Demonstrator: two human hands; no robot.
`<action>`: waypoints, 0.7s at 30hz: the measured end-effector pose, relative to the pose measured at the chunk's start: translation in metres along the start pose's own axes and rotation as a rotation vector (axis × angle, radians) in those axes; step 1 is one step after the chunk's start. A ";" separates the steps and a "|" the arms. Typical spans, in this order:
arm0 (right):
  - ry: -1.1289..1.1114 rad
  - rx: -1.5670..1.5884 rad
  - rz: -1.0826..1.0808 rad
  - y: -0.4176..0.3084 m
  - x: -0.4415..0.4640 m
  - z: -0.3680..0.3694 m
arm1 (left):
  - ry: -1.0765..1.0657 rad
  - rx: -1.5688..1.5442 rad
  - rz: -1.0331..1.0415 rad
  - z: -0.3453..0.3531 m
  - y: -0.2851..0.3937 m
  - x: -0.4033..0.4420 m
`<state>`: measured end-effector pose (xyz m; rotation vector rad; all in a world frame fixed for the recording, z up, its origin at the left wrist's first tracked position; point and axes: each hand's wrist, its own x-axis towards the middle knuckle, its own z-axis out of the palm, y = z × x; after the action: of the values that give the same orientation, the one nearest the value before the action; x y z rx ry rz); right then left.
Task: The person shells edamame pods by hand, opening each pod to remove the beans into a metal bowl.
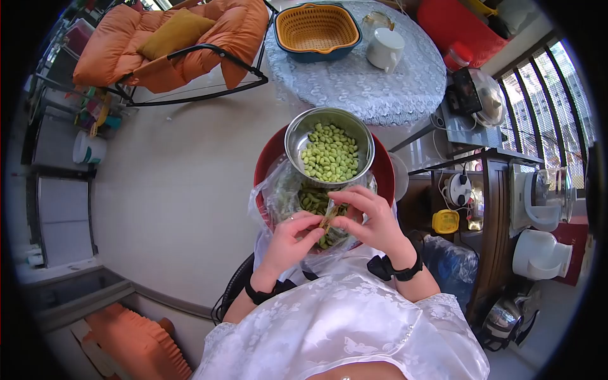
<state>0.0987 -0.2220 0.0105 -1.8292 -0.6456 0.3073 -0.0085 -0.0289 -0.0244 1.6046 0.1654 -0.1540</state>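
My left hand (292, 240) pinches a yellowish-brown bean pod (326, 221) between thumb and fingertips. On the other side of the pod, my right hand (372, 218) curls in, its thumb and fingers closing on the pod's upper part. Exactly where the right fingertips press is hard to make out. Just beyond the hands, a steel bowl (292, 147) holds many shelled green beans (330, 152). Below it, unshelled green pods (313, 200) lie in a clear plastic bag (277, 190), which lines a red basin (260, 166). My hands partly cover the pods.
A table with a lace cloth (405, 95) stands ahead, carrying an orange basket (316, 28) in a dark blue basin and a white mug (386, 49). An orange cushioned chair (234, 38) is at the far left. Dark shelving (494, 209) with appliances lines the right.
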 end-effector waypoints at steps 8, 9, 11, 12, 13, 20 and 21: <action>-0.147 0.321 0.229 0.034 -0.024 -0.039 | -0.072 0.135 0.118 0.006 0.011 0.016; -0.059 0.370 0.234 0.038 -0.026 -0.047 | -0.022 0.169 0.107 0.005 0.012 0.018; 0.211 0.440 0.317 0.044 -0.028 -0.070 | 0.023 0.260 0.077 -0.007 -0.002 0.022; 0.353 0.345 0.339 0.053 -0.029 -0.081 | 0.067 0.526 0.120 -0.016 -0.013 0.024; 0.493 0.249 0.357 0.066 -0.029 -0.091 | 0.112 0.793 0.167 -0.023 -0.019 0.026; 0.612 -0.446 0.451 0.165 -0.035 -0.119 | -0.014 0.907 0.105 -0.018 -0.011 0.027; 0.628 -0.525 0.382 0.172 -0.031 -0.113 | -0.010 0.911 0.103 -0.017 -0.014 0.026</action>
<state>0.1781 -0.3691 -0.1134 -2.3884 0.0836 -0.2189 0.0142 -0.0107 -0.0425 2.5127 -0.0079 -0.1685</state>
